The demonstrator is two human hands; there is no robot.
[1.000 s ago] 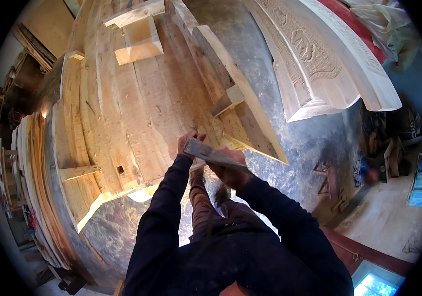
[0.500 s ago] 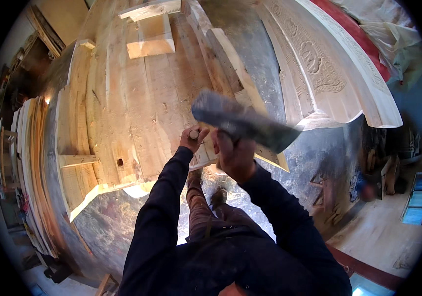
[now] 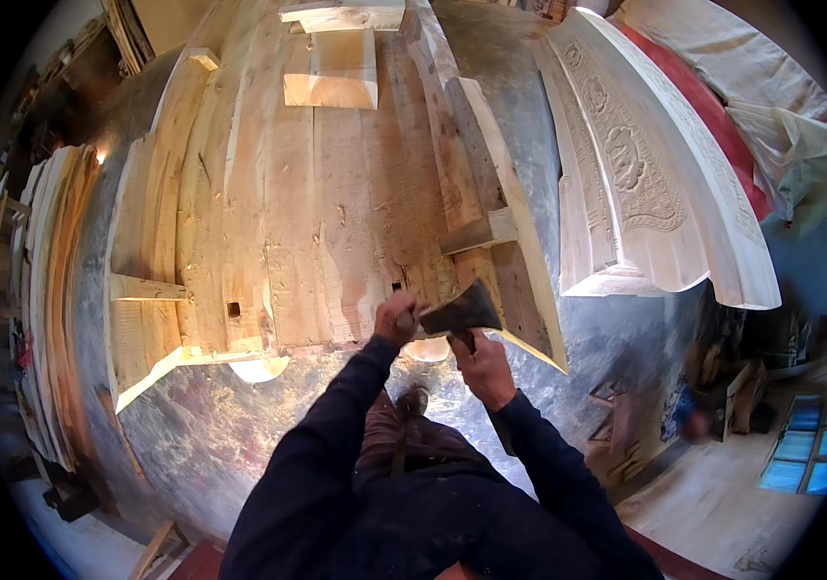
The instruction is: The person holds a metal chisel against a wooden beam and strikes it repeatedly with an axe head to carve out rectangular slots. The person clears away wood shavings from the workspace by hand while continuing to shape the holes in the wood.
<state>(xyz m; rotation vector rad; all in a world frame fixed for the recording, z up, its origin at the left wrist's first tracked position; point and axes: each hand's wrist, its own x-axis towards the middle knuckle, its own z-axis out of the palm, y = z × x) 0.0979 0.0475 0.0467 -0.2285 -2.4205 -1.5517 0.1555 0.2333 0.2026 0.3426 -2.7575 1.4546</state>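
My left hand (image 3: 397, 319) is closed round an upright wooden-handled chisel at the near edge of a large wooden panel (image 3: 288, 222); its blade is out of sight. My right hand (image 3: 486, 369) grips a hatchet (image 3: 466, 307) by its handle. The dark hatchet head lies level beside my left hand, its blunt end at the chisel's top and its wide cutting edge toward the right. Just beyond my left hand is a small square hole (image 3: 396, 287) in the panel. A second square hole (image 3: 233, 309) sits farther left.
Raised side boards (image 3: 520, 290) flank the panel, and a wooden block (image 3: 331, 89) rests at its far end. To the right stands a carved pale wooden piece (image 3: 626, 174). Planks (image 3: 60, 290) lean at the left. A blue-paned window frame (image 3: 808, 445) lies at lower right.
The hatchet has come down from a blurred, raised swing to the chisel's top. My left hand keeps its hold. The view has shifted, showing more of the panel's right side.
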